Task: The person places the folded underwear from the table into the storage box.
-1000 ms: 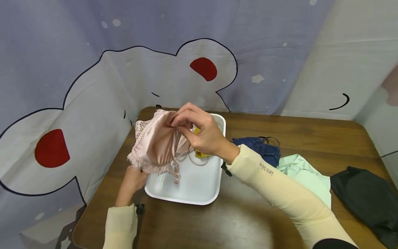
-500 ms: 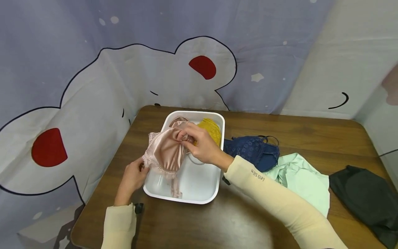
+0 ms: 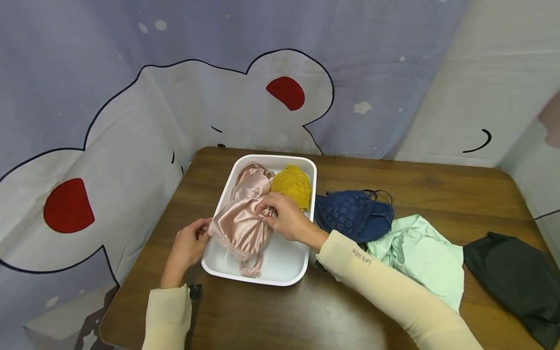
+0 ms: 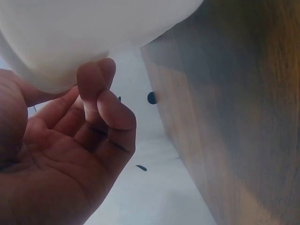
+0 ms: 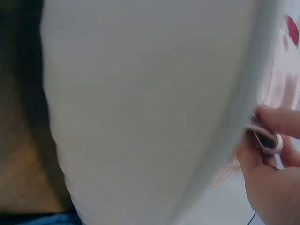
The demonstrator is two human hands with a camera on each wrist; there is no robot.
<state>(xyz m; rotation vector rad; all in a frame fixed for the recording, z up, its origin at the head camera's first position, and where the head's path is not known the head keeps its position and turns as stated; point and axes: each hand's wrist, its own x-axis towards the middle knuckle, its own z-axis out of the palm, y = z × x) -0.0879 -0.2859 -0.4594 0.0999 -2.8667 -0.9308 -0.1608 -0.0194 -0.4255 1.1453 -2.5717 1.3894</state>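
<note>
A pink satin bra (image 3: 240, 227) with lace trim lies across the white plastic tray (image 3: 280, 265), one cup toward the tray's back and one toward the front. My right hand (image 3: 286, 218) pinches the satin near the middle of the tray; in the right wrist view the thumb and fingers of that hand (image 5: 274, 173) close on a fold of pink fabric beyond the tray wall (image 5: 154, 103). At the tray's left rim, my left hand (image 3: 188, 244) pinches the bra's lace edge. The left wrist view has the left hand's curled fingers (image 4: 117, 112) right at the tray's underside, the fabric hidden.
A yellow lace bra (image 3: 292, 187) sits in the tray's back right corner. Right of the tray, a navy lace bra (image 3: 354, 214), a mint green garment (image 3: 424, 265) and a black garment (image 3: 512, 282) lie on the wooden table (image 3: 262, 321). A printed curtain (image 3: 372, 87) hangs behind.
The pink bra has come down from above the tray into it, both hands lowering with it. Its back cup and the yellow bra have come into sight.
</note>
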